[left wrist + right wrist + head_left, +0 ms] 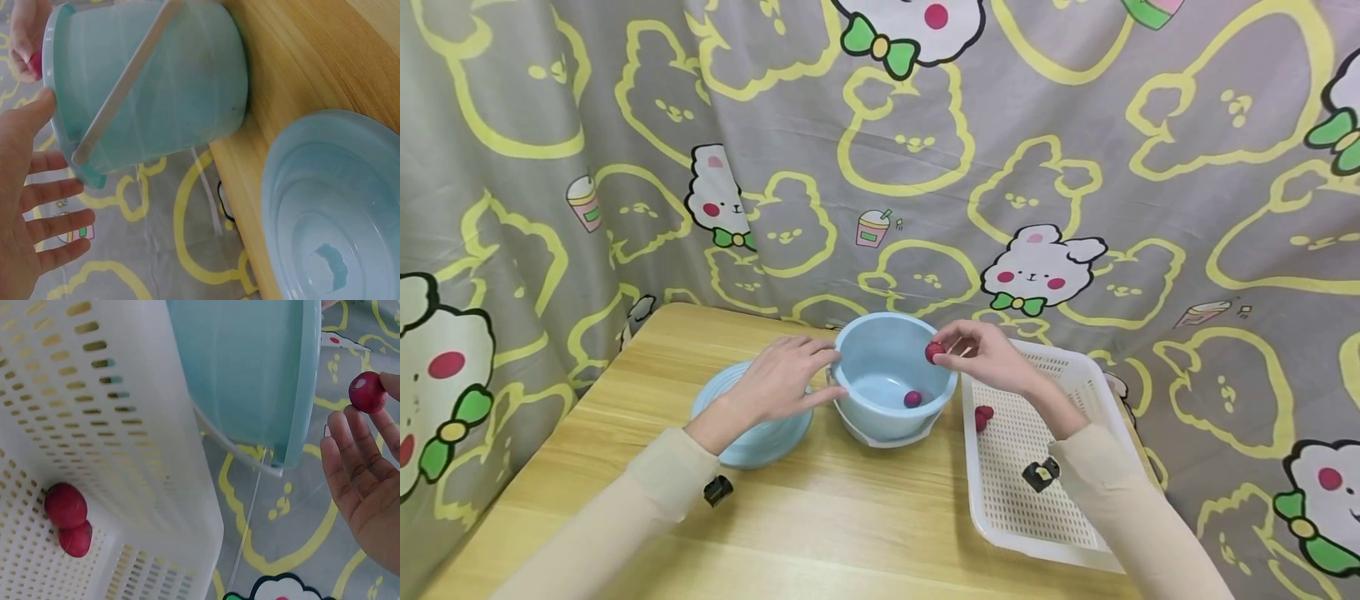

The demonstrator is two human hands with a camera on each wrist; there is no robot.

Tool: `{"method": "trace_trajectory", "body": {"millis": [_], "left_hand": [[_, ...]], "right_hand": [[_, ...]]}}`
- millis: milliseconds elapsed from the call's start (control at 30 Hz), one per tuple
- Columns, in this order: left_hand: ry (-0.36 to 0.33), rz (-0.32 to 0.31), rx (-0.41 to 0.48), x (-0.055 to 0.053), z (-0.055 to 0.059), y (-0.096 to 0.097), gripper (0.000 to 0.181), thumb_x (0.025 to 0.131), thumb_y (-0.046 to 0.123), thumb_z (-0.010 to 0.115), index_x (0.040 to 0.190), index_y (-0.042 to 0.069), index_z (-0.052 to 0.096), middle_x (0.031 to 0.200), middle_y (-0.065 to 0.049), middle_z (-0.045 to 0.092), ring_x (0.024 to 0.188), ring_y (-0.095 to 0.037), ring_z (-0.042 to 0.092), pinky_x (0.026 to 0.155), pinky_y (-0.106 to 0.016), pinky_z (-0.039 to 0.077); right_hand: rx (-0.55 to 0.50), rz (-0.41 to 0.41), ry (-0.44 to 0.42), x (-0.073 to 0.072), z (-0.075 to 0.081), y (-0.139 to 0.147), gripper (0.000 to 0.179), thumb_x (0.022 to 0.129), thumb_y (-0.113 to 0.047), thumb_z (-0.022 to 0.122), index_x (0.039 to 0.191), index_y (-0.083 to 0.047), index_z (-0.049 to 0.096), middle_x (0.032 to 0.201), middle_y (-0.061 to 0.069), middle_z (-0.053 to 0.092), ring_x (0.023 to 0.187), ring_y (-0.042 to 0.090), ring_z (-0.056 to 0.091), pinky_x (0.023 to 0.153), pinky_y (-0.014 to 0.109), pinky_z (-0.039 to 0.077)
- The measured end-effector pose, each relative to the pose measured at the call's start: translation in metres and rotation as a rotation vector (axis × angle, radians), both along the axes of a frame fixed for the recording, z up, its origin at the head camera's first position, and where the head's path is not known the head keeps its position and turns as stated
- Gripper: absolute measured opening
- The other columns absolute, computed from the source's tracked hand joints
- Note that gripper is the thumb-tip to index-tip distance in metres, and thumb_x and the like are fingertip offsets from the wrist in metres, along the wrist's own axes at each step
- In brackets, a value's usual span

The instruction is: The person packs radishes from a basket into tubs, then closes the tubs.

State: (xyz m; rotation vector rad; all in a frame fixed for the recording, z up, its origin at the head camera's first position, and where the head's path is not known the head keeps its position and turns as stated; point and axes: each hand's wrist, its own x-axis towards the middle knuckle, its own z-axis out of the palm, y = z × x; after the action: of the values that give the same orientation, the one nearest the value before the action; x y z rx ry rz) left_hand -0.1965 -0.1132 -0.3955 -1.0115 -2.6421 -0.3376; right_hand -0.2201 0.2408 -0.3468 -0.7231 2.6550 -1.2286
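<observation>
The right hand [988,354] pinches a small, round red radish [367,392] between thumb and fingers, right of the head view's centre, by the rim of a light-blue plastic bucket [880,427]. The left hand [784,377], fingers straight and spread, is at the rim's left side. A purplish-red round radish [913,399] lies inside the bucket. At lower right, a white perforated plastic basket [974,496] holds two red radishes [65,506]; left of centre sits a round light-blue plastic basin [762,452].

No legible lettering
No word, label, brand or number can be read on curtain [917,108], bucket [876,354] or basket [976,500].
</observation>
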Motion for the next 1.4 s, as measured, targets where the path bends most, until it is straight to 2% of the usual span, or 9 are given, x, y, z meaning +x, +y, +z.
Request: {"method": "trace_trajectory", "body": {"millis": [367,667,967,1200,1400], "left_hand": [[-0.015,0.009,-0.009,-0.001,0.001,0.000,0.058,0.098,0.061,0.066,0.130,0.014,0.072,0.137,-0.008,0.071,0.127,-0.031,0.067,0.111,-0.053,0.054],[-0.023,0.011,-0.014,-0.003,0.000,0.000,0.059,0.098,0.062,0.065,0.131,0.014,0.072,0.137,-0.008,0.071,0.127,-0.031,0.067,0.111,-0.053,0.054],[0.003,0.005,-0.015,-0.002,0.000,-0.001,0.058,0.097,0.062,0.067,0.130,0.014,0.072,0.136,-0.008,0.071,0.125,-0.031,0.068,0.109,-0.053,0.055],[0.002,0.005,-0.011,-0.001,0.001,0.000,0.059,0.097,0.062,0.067,0.130,0.013,0.072,0.136,-0.008,0.071,0.126,-0.031,0.068,0.110,-0.053,0.054],[-0.013,0.011,-0.014,-0.001,0.000,0.001,0.059,0.097,0.062,0.067,0.131,0.013,0.072,0.136,-0.009,0.071,0.126,-0.031,0.068,0.111,-0.053,0.054]], "right_hand": [[-0.002,0.065,-0.017,-0.007,-0.011,-0.023,0.023,0.095,-0.016,0.080,0.115,-0.009,0.074,0.102,0.010,0.073,0.084,0.019,0.070,0.073,0.024,0.057],[0.048,0.072,-0.019,-0.013,-0.023,-0.038,0.022,0.093,-0.020,0.082,0.113,-0.011,0.075,0.100,0.007,0.073,0.085,0.017,0.067,0.077,0.025,0.055],[0.075,0.091,-0.031,-0.013,-0.029,-0.051,0.019,0.093,-0.020,0.082,0.110,-0.014,0.076,0.098,0.004,0.073,0.085,0.016,0.068,0.078,0.027,0.056],[0.114,0.144,0.009,-0.017,-0.034,-0.057,0.021,0.092,-0.019,0.081,0.111,-0.010,0.076,0.097,0.006,0.074,0.082,0.011,0.067,0.080,0.024,0.058],[0.150,0.169,0.002,-0.019,-0.036,-0.060,0.023,0.093,-0.021,0.080,0.113,-0.011,0.075,0.098,0.004,0.075,0.084,0.010,0.068,0.083,0.025,0.059]]}}
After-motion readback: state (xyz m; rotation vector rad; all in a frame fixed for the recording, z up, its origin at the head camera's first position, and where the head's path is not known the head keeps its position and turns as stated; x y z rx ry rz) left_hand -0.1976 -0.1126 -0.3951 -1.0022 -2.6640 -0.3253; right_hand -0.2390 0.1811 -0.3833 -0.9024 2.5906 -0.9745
